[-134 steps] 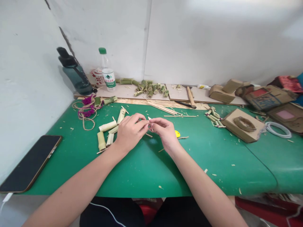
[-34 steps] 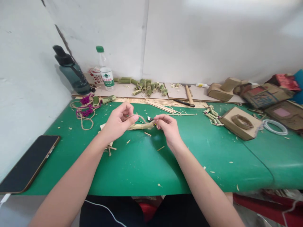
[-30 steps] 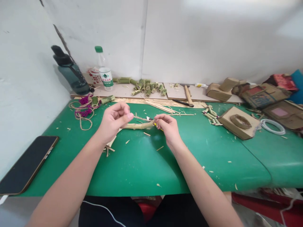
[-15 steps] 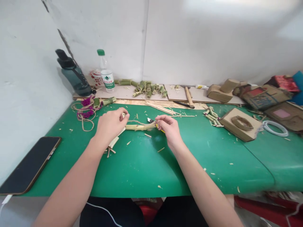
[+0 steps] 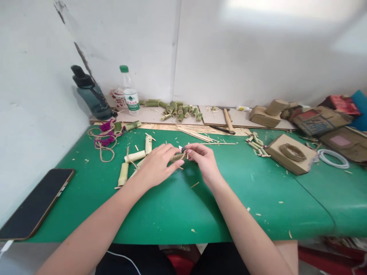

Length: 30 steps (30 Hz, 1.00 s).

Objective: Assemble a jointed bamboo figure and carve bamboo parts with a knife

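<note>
Fingers of the right hand, head view: closed in a pinch on twine, beside the end of a bamboo stick. Left hand: thumb parted from the other fingers, the bamboo stick seen in the gap; whether it is touched cannot be told. Peeled bamboo pieces: laid left of the left hand, crossed by a loose strand. Green tabletop: strewn with shavings. Farther back: thin sticks, cut green bamboo sections in a pile, one hammer.
</note>
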### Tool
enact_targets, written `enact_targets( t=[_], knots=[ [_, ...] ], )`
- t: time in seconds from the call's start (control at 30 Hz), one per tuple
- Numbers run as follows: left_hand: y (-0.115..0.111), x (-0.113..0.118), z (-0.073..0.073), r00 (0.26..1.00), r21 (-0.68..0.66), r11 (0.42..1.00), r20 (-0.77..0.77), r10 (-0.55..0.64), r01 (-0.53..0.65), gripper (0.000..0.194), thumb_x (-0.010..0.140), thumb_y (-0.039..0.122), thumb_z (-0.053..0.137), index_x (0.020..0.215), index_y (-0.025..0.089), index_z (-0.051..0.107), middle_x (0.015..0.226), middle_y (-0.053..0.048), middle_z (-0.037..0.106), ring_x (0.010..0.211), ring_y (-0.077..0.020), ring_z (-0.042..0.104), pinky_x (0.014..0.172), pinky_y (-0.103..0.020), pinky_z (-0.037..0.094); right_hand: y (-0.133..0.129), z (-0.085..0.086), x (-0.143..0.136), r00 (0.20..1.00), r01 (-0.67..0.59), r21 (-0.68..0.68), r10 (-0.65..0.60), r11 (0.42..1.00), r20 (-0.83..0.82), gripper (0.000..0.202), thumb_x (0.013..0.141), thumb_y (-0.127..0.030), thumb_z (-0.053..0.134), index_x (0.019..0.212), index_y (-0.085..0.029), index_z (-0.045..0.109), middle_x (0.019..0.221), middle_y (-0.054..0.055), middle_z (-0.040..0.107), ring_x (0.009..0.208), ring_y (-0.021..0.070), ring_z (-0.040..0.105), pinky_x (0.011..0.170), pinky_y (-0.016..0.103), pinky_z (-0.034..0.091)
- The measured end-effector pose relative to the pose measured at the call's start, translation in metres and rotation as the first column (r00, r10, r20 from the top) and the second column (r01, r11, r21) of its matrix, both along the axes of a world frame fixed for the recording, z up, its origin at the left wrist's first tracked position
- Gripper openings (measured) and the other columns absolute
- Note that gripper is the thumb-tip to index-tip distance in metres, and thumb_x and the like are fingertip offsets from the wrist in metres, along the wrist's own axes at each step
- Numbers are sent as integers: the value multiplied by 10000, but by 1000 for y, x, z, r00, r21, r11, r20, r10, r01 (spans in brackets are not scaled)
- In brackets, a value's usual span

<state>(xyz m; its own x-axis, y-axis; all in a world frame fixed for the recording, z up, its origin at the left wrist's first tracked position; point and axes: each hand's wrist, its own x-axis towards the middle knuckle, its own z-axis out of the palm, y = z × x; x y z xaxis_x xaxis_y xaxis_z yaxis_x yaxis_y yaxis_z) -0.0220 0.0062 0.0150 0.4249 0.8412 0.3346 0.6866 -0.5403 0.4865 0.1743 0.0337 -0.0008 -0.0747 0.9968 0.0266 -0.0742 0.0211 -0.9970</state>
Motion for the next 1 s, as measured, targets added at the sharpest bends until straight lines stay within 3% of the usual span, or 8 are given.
enact_targets(
  t=[0.1, 0.2, 0.5, 0.87, 1.0],
  knots=[
    [-2, 7, -6, 1000, -30, 999, -5, -13, 13, 216, 987, 417, 597, 1071, 226, 655, 1053, -61, 694, 976, -252, 625, 848, -375, 453, 0, -1, 0, 1000, -18, 7, 18, 1000, -18, 243, 700, -365, 814, 883, -210, 776, 805, 22, 734, 714, 155, 634, 715, 306, 524],
    [-3, 9, -8, 999, -46, 999, 45, -2, 4, 207, 1032, 372, 515, 1025, 226, 661, 1016, -55, 691, 945, -228, 637, 813, -344, 445, 1, -3, -1, 999, -42, 15, 42, 999, -23, 303, 680, -373, 848, 927, -209, 782, 847, 31, 738, 776, 169, 657, 758, 321, 542],
    [-2, 6, -6, 971, -113, 991, 224, 89, -65, 267, 1055, 364, 466, 963, 212, 666, 923, -33, 658, 875, -192, 612, 780, -313, 420, 0, -8, -2, 982, -77, 174, 44, 982, 186, 395, 691, -326, 861, 1066, -226, 786, 893, 15, 608, 803, 155, 593, 687, 282, 530],
    [3, 6, -11, 910, -163, 984, 392, 133, -74, 263, 1045, 346, 499, 920, 199, 677, 884, -9, 661, 829, -158, 596, 759, -281, 427, -3, -8, -1, 906, -136, 372, -36, 918, 421, 241, 872, -292, 718, 1106, -238, 742, 1024, 53, 660, 914, 193, 655, 797, 340, 576],
    [7, 4, -13, 875, -188, 978, 455, 167, -88, 284, 1039, 389, 511, 913, 190, 670, 839, -2, 643, 780, -149, 575, 732, -274, 421, -1, -6, 5, 843, -206, 454, -79, 867, 532, 258, 932, -305, 685, 1181, -259, 735, 1107, 69, 721, 1057, 238, 665, 949, 411, 551]
  ],
)
